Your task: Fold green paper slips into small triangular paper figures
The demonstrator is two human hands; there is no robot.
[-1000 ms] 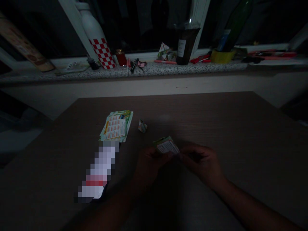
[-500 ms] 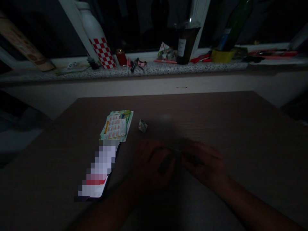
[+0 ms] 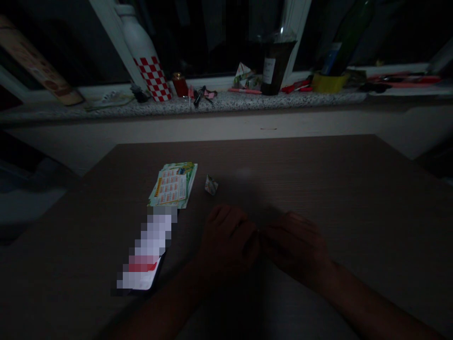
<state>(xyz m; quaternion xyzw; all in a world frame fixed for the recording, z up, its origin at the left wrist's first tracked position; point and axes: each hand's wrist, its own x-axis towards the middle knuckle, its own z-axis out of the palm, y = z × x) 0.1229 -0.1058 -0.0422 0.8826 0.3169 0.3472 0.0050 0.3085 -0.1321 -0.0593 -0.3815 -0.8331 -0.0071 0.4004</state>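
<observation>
My left hand (image 3: 230,238) is closed, its fingers curled and pressed together, low over the dark wood-grain table (image 3: 339,189). Just beside it my right hand (image 3: 295,243) is closed too, and the fingertips of both meet. Whatever they pinch is hidden by fingers and deep shadow; only a tiny pale speck shows where they meet. Beyond my left hand sits a small folded paper piece (image 3: 211,185), pointed in shape. Left of that lies a stack of printed green and white sheets (image 3: 171,186).
A lit phone (image 3: 148,255), its screen blurred, lies below the sheets. On the stone sill (image 3: 226,100) behind the table stand a red-checked white bottle (image 3: 152,71), a dark plastic cup (image 3: 274,68), a green bottle (image 3: 354,33) in a yellow holder (image 3: 329,82), and several small items.
My hands have drawn closer until their fingertips meet. The thin pale edge that showed between them is now almost wholly covered. The view has shifted slightly.
</observation>
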